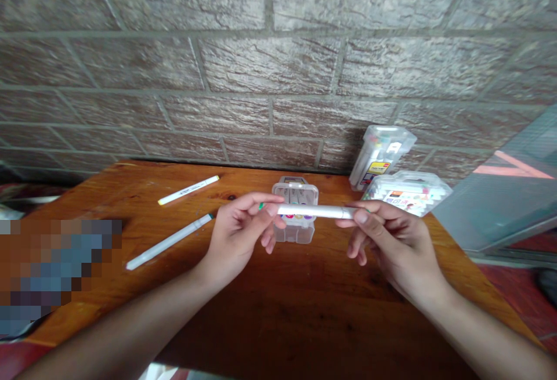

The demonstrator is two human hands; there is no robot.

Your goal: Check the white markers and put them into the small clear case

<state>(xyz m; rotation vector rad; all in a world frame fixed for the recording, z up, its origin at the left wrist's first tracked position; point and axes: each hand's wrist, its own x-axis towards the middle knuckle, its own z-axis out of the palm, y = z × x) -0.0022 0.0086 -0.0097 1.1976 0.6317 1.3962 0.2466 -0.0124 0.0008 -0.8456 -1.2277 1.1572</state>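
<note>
I hold a white marker pen (314, 212) level above the wooden table (287, 299), one hand at each end. My left hand (241, 232) pinches its left end, where a green cap tip shows. My right hand (387, 238) pinches its right end. Right behind the marker stands a small clear plastic marker box (296, 230) with several coloured marker ends showing inside.
Two more white markers lie on the table's left part, one with a yellow tip (188, 190) and one with a dark green tip (169, 242). Two clear marker cases (380, 156) (409, 192) sit at the back right by the brick wall. A blurred patch covers the left edge.
</note>
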